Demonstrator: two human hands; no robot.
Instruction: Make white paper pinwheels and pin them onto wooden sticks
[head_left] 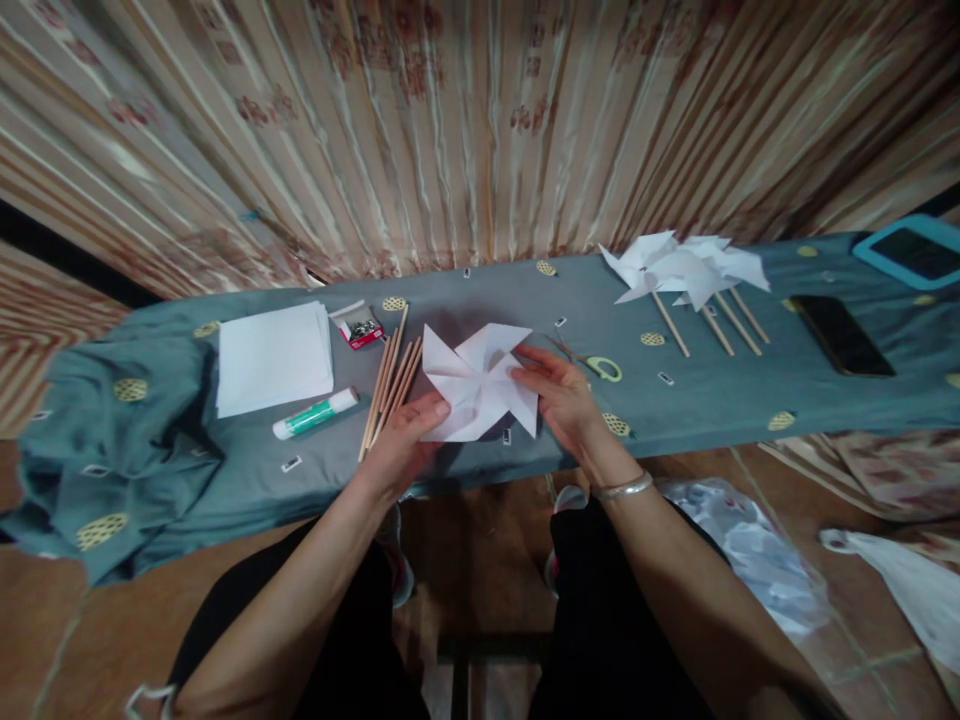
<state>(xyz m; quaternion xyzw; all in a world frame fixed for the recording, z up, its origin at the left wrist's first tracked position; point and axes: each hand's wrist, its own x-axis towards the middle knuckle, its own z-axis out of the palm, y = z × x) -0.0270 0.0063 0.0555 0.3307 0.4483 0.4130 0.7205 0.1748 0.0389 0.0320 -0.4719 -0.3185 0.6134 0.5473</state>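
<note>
A white paper pinwheel [480, 382] is held between my two hands above the cloth-covered table. My left hand [409, 440] pinches its lower left blade, thumb on top. On the opposite side, my right hand [559, 395] grips the right blades between thumb and fingers. Several thin wooden sticks [390, 380] lie just left of the pinwheel, close to my left hand. Scissors [600, 367] with yellow-green handles rest beyond my right hand. Further left are a glue stick [316, 413], a small red box of metal pins [358, 326] and a stack of white paper [275, 358].
Several pinwheels on sticks [686, 268] lie at the back right of the grey-green cloth [480, 290]. Beside them are a black phone [841, 335] and a blue-framed device [911, 250]. A curtain [450, 130] hangs behind. Plastic bags [750, 545] sit on the floor at right.
</note>
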